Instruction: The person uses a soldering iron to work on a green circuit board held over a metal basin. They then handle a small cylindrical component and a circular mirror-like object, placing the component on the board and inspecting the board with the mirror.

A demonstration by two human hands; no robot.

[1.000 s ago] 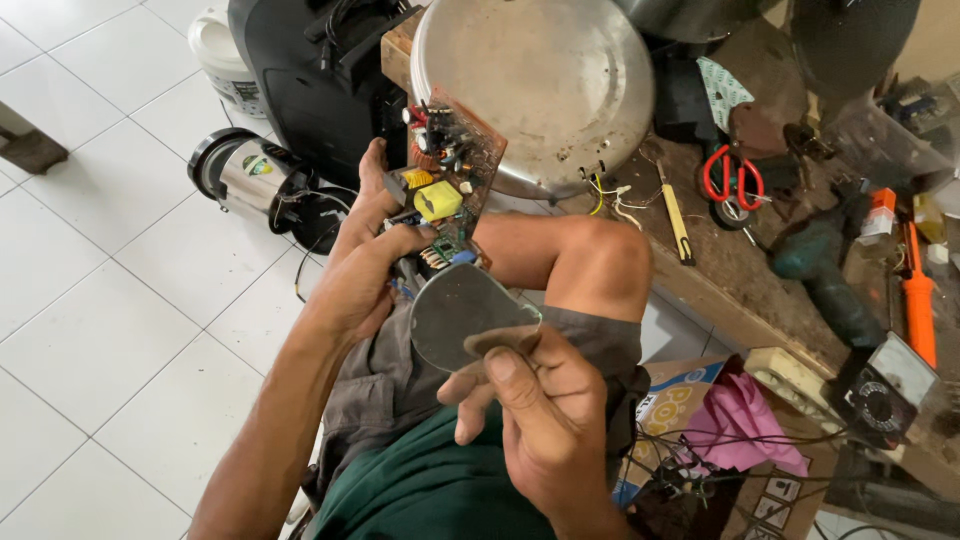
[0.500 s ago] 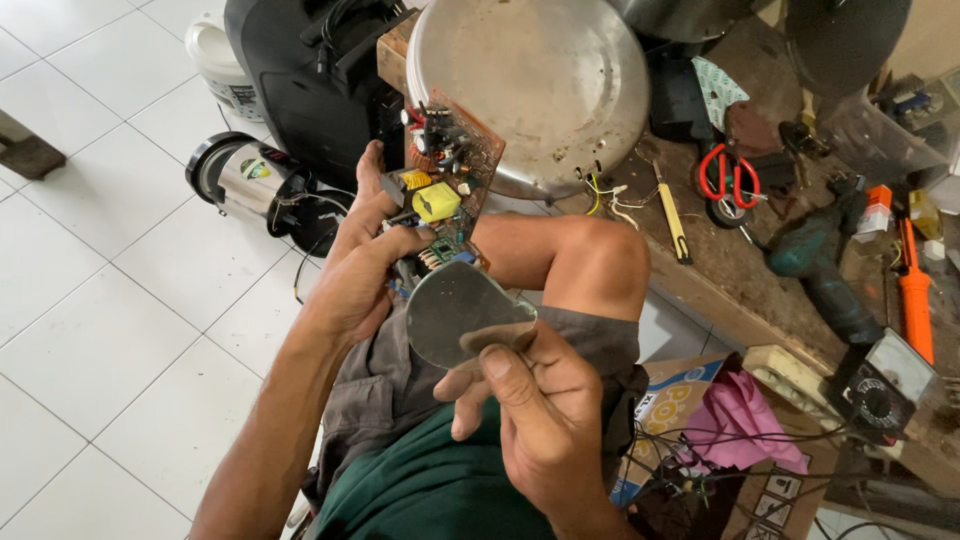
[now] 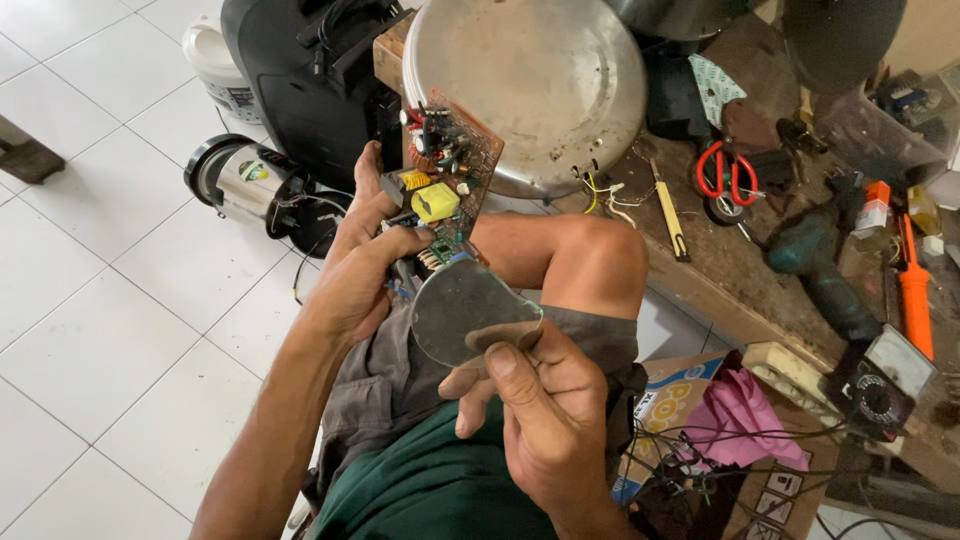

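Observation:
My left hand (image 3: 362, 262) grips a brown circuit board (image 3: 447, 170) upright above my knee; the board carries a yellow block, coils and other small parts. My right hand (image 3: 545, 420) pinches a rounded grey piece of glass or mirror (image 3: 462, 312) between thumb and fingers, held just below the board's lower edge. I cannot tell whether the glass touches the board. I sit with my bare knee (image 3: 590, 255) raised against the workbench.
A large dented metal pan (image 3: 530, 80) lies on the wooden bench (image 3: 740, 270), with red scissors (image 3: 725, 172), an orange screwdriver (image 3: 915, 300), a green drill (image 3: 815, 260) and a multimeter (image 3: 885, 380). A black case (image 3: 305, 80) and a steel appliance (image 3: 240, 180) stand on the tiled floor.
Both hands hold the same things; the board and glass have stayed almost still, with only a slight shift of the view.

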